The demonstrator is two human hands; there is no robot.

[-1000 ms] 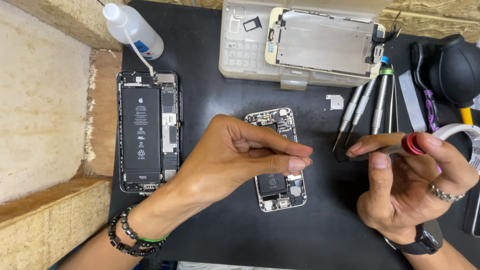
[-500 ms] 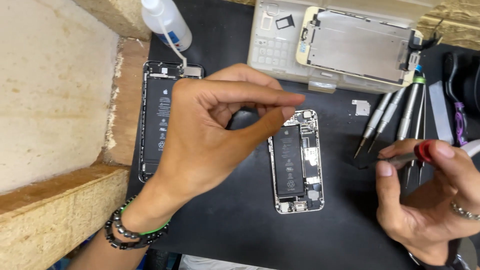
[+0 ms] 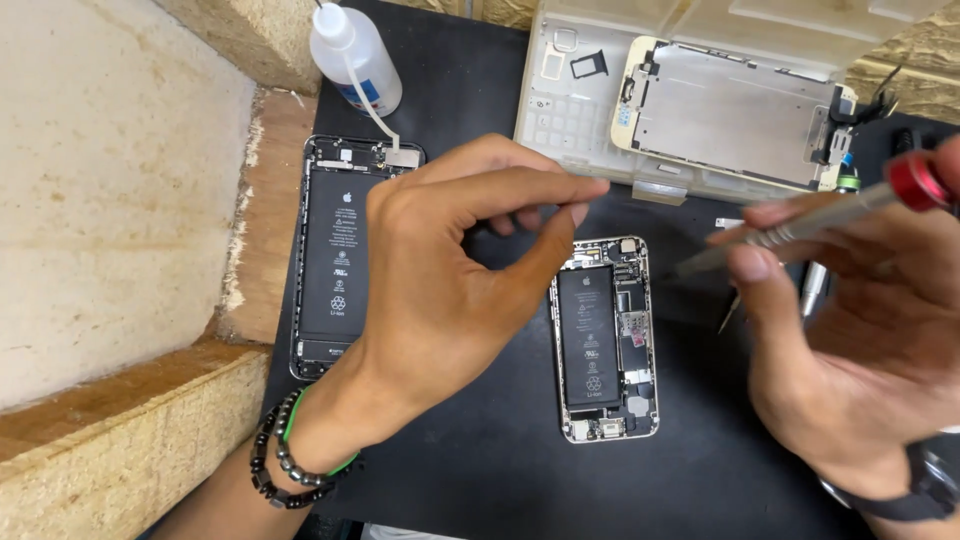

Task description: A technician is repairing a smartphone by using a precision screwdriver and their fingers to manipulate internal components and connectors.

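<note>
Head view — right hand [image 3: 860, 340] fingers grip screwdriver [image 3: 800, 228]; left hand [image 3: 450, 270] fingers pinched, contents unclear.

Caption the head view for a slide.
Right hand holds a red-capped screwdriver beside an opened phone; left hand hovers with fingers pinched.

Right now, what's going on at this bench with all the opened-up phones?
A person is working over a black mat. The right hand holds a red-capped screwdriver, tip pointing left. The left hand hovers above the mat with thumb and forefinger pinched together; whether it holds anything is too small to tell. Below lie a small open phone and a larger open phone, both showing batteries. A detached screen rests on a clear parts box.
</note>
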